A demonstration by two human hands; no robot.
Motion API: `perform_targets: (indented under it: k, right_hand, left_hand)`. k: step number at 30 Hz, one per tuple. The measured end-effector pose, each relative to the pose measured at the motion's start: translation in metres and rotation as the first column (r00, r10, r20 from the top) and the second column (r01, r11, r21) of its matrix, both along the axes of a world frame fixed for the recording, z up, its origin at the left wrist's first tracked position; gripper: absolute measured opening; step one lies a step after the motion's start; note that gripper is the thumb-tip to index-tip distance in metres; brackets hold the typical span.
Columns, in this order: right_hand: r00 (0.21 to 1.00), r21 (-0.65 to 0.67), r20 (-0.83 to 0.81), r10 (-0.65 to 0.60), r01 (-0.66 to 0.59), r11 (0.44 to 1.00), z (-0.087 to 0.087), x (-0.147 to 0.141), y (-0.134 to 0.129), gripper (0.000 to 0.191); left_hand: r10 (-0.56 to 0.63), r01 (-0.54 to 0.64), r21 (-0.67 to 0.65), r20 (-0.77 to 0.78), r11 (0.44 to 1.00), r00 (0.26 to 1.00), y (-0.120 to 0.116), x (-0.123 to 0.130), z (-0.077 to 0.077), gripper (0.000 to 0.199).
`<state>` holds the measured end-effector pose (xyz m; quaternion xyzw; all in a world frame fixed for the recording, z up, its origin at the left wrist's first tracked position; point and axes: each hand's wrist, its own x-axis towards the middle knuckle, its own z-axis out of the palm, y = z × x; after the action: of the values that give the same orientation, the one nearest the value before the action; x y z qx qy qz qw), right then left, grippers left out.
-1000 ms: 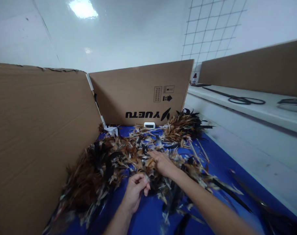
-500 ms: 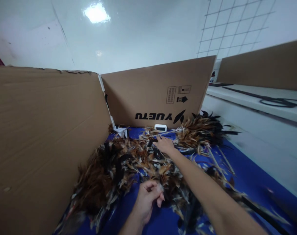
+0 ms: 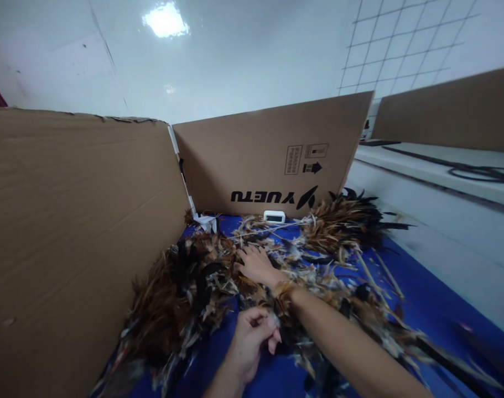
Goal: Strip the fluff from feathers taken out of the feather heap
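Brown, black and white feathers [image 3: 164, 309] lie heaped over a blue surface [image 3: 426, 282]. My left hand [image 3: 255, 337] is low in the middle, its thumb and fingers pinched on a small whitish tuft that looks like feather fluff. Beyond it, my right hand [image 3: 258, 266] reaches palm down into the middle of the pile, fingers spread and touching feathers. Whether anything lies beneath its fingers is hidden. A few feathers lie against my right wrist. At the back right is a thick bundle of brown and black feathers [image 3: 343, 221].
Tall cardboard panels stand at the left [image 3: 81, 221] and the back [image 3: 243, 160]. A small white device with a dark display [image 3: 274, 216] sits by the back panel. Thin sticks [image 3: 388, 273] lie at the right. A white ledge [image 3: 442, 160] with a black cable [image 3: 479, 174] runs beyond.
My right hand has moved left and nearer, from the back of the pile to its middle. My left hand stays almost where it was, still pinched.
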<state>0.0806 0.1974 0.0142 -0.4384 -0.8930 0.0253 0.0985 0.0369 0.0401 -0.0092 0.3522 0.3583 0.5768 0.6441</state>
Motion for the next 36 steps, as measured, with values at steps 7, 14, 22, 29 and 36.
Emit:
perform_targets:
  k: [7,14,22,29,36]
  right_hand:
    - [0.983,-0.008,0.007,0.181,-0.181,0.983,0.000,0.020,-0.035,0.048]
    - [0.971,-0.019,-0.029,0.236,-0.236,0.971,-0.005,0.027,-0.043,0.049]
    - [0.975,-0.039,-0.221,0.029,-0.039,0.998,0.015,-0.022,-0.009,0.058]
    - [0.966,-0.122,-0.158,0.204,-0.224,0.967,0.004,-0.042,-0.019,0.041]
    - [0.982,-0.047,-0.175,0.070,-0.079,0.996,0.006,-0.015,-0.020,0.045]
  left_hand:
    - [-0.014,0.014,-0.001,0.008,1.000,1.000,0.000,0.000,0.000,0.031]
    - [-0.039,0.039,0.012,-0.008,0.999,0.999,-0.001,0.000,-0.001,0.029]
    - [-0.061,0.062,0.020,-0.023,0.998,0.998,-0.002,-0.001,-0.002,0.030]
    - [-0.087,0.089,0.049,-0.039,0.995,0.995,-0.002,-0.004,-0.007,0.028]
    - [-0.097,0.099,0.037,-0.045,0.994,0.994,-0.002,-0.004,-0.004,0.029]
